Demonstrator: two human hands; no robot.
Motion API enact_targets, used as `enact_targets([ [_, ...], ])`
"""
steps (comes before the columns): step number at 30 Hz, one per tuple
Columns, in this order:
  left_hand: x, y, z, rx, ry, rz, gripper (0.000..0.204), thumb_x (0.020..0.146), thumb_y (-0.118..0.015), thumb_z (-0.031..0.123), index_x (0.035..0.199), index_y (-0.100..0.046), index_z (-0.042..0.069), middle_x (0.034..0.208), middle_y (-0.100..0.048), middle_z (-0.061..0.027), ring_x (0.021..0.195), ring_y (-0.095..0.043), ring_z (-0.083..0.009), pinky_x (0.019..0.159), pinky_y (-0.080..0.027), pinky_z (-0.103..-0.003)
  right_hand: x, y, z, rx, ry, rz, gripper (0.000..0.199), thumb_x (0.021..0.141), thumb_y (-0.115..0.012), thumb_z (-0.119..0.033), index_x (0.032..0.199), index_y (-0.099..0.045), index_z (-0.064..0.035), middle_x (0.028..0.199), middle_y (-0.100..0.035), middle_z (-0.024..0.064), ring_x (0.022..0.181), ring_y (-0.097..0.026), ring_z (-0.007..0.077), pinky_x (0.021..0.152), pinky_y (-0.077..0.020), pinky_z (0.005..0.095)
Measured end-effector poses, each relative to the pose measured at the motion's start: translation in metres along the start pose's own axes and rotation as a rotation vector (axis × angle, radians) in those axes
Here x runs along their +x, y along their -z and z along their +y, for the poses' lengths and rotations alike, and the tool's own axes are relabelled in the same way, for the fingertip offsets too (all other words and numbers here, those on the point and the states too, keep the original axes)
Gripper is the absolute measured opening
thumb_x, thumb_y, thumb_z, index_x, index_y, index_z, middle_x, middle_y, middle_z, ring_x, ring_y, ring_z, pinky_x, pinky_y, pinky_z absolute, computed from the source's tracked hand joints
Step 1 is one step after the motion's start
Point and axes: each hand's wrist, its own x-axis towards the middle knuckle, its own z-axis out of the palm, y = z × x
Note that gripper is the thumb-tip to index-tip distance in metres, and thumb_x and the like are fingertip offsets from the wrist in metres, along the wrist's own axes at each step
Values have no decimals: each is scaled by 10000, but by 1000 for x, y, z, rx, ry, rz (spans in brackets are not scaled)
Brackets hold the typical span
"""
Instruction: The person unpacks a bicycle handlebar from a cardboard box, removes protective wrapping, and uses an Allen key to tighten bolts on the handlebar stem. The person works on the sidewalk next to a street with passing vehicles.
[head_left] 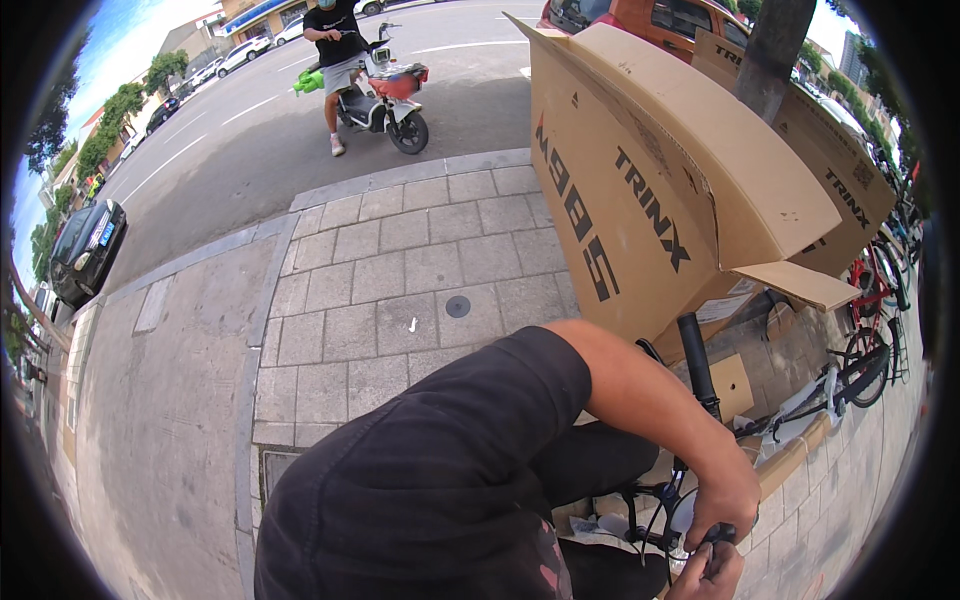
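At the lower right, my left hand (722,505) reaches across and closes its fingers on a small black handlebar part (718,535) of a bicycle. Just below, my right hand (708,574) pinches the same part between its fingers, partly cut off by the lower edge. Whether the part is a grip, lever or shifter cannot be made out. Dark cables and the bike's front end (662,492) show beside my hands. Up from them sticks a black handlebar grip (697,362), below my left forearm. My sleeve and dark trousers hide much of the bike.
A large open cardboard box (620,190) stands ahead, with more boxes by a tree trunk (778,60). A bicycle frame in wrapping (815,395) and a red bicycle (880,290) are at right. On the road, a person sits on an electric scooter (385,105); a black car (88,250) is left.
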Motion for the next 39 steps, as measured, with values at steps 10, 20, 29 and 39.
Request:
enact_targets([
  [10,-1,3,3,22,8,-2,489,758,-902,542,1046,-821,156,983,-801,-105,938,-746,-342,840,-566,-463,-1,-1,3,12,0,14,292,967,-770,-275,1055,-773,3,917,-742,179,814,-713,322,762,-567,423],
  [20,-7,3,2,8,57,14,525,732,-909,555,1058,-810,156,981,-799,-112,960,-744,-346,859,-567,-462,3,-6,2,-24,117,69,283,1007,-737,-264,1074,-757,11,847,-718,133,729,-673,247,691,-542,379],
  [29,-24,17,14,-46,157,48,641,739,-916,335,1256,-677,40,837,-754,-186,792,-750,-410,714,-581,-501,9,-14,4,162,23,103,166,847,-778,-80,986,-697,-38,829,-617,95,657,-621,246,616,-492,382],
  [39,-16,27,28,-31,200,12,680,738,-903,298,1318,-660,41,837,-750,-206,787,-747,-407,710,-576,-481,0,-9,11,145,-11,114,168,826,-793,-105,970,-718,-62,791,-594,59,650,-610,205,598,-493,353],
])
